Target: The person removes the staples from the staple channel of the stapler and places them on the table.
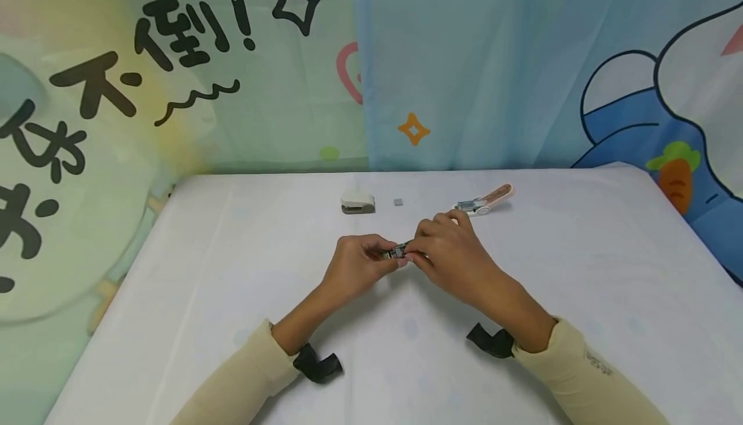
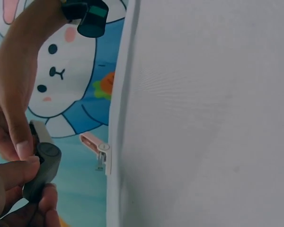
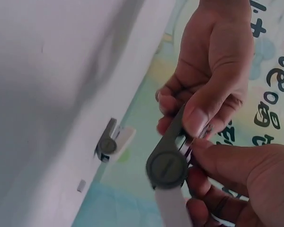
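Over the middle of the table, a small grey-and-white stapler (image 1: 398, 252) is held between both hands, its white arm swung wide of its grey body. My left hand (image 1: 361, 264) grips the grey body (image 3: 166, 168), thumb along its inner side in the right wrist view. The right hand (image 1: 449, 251) pinches the stapler near the pivot, its thumb (image 3: 213, 153) at the inner gap. Fingers hide part of the mechanism, and whether staples lie inside cannot be told.
Beyond the hands stand another white-and-grey stapler (image 1: 358, 202), a small grey block (image 1: 398, 202) resembling a staple strip, and an opened pink-and-white stapler (image 1: 493, 198). A printed curtain (image 1: 464, 57) hangs behind the white-covered table (image 1: 244, 238). Black straps hang by both wrists.
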`<action>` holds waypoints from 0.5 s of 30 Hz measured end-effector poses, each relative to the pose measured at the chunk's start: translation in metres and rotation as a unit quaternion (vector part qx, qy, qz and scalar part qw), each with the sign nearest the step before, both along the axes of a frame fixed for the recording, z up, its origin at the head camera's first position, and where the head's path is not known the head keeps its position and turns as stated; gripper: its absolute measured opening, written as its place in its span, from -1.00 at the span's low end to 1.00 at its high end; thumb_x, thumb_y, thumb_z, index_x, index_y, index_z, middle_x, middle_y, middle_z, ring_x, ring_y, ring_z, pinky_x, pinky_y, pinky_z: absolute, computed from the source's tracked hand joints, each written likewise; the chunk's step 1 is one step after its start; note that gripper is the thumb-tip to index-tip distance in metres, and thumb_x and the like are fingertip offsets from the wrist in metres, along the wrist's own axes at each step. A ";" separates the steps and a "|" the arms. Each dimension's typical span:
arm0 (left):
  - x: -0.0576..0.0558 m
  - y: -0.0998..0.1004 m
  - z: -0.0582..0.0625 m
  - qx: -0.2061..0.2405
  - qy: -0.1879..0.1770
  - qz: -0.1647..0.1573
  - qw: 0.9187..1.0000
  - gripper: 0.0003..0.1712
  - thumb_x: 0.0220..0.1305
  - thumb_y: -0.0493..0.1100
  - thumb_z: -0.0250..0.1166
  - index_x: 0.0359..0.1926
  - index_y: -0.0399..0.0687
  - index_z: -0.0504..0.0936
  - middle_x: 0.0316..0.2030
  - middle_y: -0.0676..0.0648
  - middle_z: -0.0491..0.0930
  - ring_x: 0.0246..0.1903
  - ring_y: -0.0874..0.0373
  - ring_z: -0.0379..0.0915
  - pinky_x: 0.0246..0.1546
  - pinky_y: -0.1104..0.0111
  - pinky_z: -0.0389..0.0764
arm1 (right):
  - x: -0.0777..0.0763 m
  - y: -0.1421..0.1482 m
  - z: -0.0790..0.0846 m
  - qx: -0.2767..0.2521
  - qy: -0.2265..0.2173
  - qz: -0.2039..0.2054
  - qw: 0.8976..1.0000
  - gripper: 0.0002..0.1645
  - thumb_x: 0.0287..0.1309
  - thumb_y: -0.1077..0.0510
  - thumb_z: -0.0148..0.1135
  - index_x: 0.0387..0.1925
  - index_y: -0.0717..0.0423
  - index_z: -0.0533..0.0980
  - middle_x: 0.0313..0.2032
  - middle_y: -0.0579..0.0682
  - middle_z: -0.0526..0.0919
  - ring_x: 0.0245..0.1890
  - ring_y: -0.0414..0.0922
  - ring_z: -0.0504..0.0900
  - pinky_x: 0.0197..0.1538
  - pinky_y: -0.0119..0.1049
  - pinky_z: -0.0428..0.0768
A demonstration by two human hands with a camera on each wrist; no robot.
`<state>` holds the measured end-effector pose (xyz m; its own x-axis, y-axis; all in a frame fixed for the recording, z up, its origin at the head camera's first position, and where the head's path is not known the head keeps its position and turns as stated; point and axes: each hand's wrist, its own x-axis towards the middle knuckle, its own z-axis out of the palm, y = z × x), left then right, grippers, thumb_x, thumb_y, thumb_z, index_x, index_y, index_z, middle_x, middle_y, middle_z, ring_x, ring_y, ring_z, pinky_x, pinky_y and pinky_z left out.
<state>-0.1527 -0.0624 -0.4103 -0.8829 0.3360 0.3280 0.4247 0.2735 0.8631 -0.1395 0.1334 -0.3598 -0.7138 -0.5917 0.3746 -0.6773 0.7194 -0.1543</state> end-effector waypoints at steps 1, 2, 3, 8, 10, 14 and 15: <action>0.000 0.001 -0.001 -0.004 0.008 -0.003 1.000 -0.86 0.06 -0.32 0.49 -0.31 -0.23 0.75 -0.42 0.01 0.72 -0.53 0.32 0.58 -0.53 0.40 0.59 | 0.001 -0.001 -0.001 -0.002 -0.014 -0.008 1.000 -0.92 0.03 0.18 0.48 -0.37 0.01 0.73 -0.43 -0.16 0.53 -0.36 -0.12 0.41 0.05 0.08 0.28; 0.001 0.001 -0.002 -0.010 0.018 -0.007 1.000 -0.87 0.07 -0.32 0.48 -0.30 -0.24 0.75 -0.41 0.00 0.72 -0.51 0.34 0.58 -0.50 0.41 0.59 | 0.001 -0.002 -0.001 -0.005 -0.029 -0.015 0.999 -0.93 0.05 0.18 0.47 -0.36 0.01 0.73 -0.44 -0.18 0.52 -0.37 -0.13 0.40 0.05 0.09 0.26; 0.001 0.001 -0.002 -0.016 0.030 -0.010 0.999 -0.87 0.08 -0.33 0.47 -0.30 -0.24 0.75 -0.39 -0.01 0.72 -0.49 0.36 0.58 -0.45 0.42 0.60 | 0.002 -0.003 -0.002 -0.009 -0.045 -0.021 0.999 -0.94 0.07 0.17 0.45 -0.35 0.00 0.73 -0.45 -0.19 0.51 -0.38 -0.15 0.38 0.05 0.10 0.25; 0.003 0.002 -0.001 -0.043 0.079 -0.005 0.996 -0.85 0.10 -0.31 0.47 -0.26 -0.27 0.74 -0.39 -0.01 0.72 -0.47 0.39 0.58 -0.31 0.41 0.60 | 0.002 -0.006 -0.005 -0.054 -0.114 -0.045 0.991 -0.95 0.10 0.16 0.43 -0.35 0.01 0.70 -0.45 -0.23 0.52 -0.37 -0.18 0.38 0.07 0.11 0.19; 0.003 0.003 0.000 -0.053 0.087 0.001 0.995 -0.84 0.10 -0.30 0.47 -0.26 -0.27 0.75 -0.41 0.00 0.72 -0.47 0.41 0.58 -0.29 0.41 0.60 | 0.001 -0.006 -0.005 -0.072 -0.125 -0.046 0.989 -0.93 0.08 0.17 0.45 -0.39 0.00 0.66 -0.44 -0.23 0.53 -0.37 -0.18 0.40 0.06 0.11 0.19; 0.003 0.003 0.002 -0.065 0.083 0.006 0.994 -0.85 0.10 -0.31 0.47 -0.27 -0.26 0.75 -0.42 0.01 0.72 -0.48 0.41 0.57 -0.28 0.41 0.59 | -0.001 -0.005 -0.007 -0.086 -0.114 -0.028 0.989 -0.88 0.05 0.18 0.47 -0.43 -0.02 0.62 -0.40 -0.22 0.53 -0.35 -0.18 0.42 0.03 0.08 0.20; 0.003 0.003 0.002 -0.067 0.081 0.007 0.994 -0.85 0.10 -0.31 0.47 -0.27 -0.26 0.75 -0.42 0.01 0.72 -0.47 0.41 0.57 -0.28 0.41 0.59 | -0.002 -0.005 -0.008 -0.086 -0.104 -0.020 0.991 -0.88 0.05 0.19 0.47 -0.43 -0.02 0.63 -0.38 -0.21 0.53 -0.34 -0.18 0.43 0.02 0.08 0.21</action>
<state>-0.1495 -0.0596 -0.4082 -0.8268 0.3740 0.4201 0.5510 0.3885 0.7386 -0.1411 0.1284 -0.3679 -0.8076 -0.5019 0.3097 -0.5897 0.6953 -0.4109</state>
